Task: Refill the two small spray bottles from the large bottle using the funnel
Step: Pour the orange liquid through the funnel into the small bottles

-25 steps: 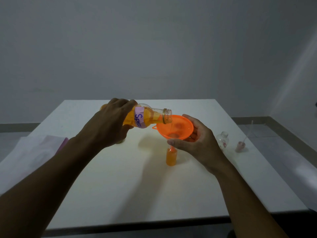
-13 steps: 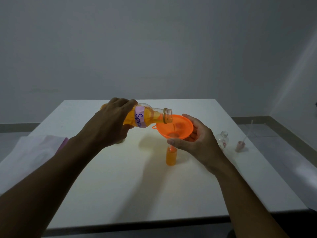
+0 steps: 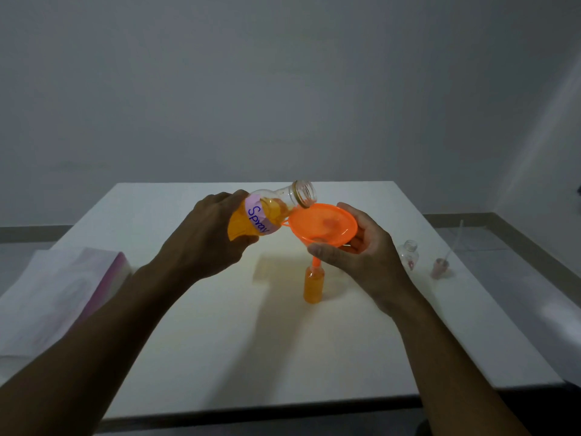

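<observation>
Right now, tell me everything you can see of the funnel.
The funnel is orange, translucent, plastic-looking, with a wide bowl, a small rim tab on its left and a thin spout. It stands roughly upright, spout in the neck of the small orange bottle. The right hand holds the bowl, thumb in front, fingers behind. The large bottle has its mouth at the far rim; contact unclear.

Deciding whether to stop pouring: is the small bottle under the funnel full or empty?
Nearly full: orange liquid fills the small spray bottle up to its shoulder, where the funnel spout enters.
</observation>
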A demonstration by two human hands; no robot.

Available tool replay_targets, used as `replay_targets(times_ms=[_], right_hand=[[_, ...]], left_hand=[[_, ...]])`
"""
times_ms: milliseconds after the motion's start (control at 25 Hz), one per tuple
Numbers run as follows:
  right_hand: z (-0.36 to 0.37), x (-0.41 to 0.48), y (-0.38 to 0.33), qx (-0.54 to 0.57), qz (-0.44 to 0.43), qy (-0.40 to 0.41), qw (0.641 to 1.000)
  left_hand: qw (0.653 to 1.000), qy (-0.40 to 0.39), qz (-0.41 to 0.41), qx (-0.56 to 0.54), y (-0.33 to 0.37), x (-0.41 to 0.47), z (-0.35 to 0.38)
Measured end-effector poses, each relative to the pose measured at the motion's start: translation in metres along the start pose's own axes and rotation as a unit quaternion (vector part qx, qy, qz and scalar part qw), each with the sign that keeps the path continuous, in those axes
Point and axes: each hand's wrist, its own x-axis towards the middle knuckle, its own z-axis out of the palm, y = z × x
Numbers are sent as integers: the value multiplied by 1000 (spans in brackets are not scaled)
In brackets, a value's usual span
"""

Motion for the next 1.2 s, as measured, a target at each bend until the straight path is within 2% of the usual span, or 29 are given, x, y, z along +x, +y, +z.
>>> replay_targets(times_ms=[520,680,840,1000,1200], right_hand=[[0,1,-4,7,2,10,1000],[-14,3,-9,74,-3,28,997],[-52,8,-13,100,-19,92,990],[-100,6,-5,70,-19,170,983],[-129,3,14,47,4,201,979]], left_hand=[[999,23,-10,-25,2,1,2],[998,53,-17,-26,7,3,0],[996,86,-10,-21,24,15,8],[996,74,24,-49,51,33,28],[995,62,29,-75,78,50,58]])
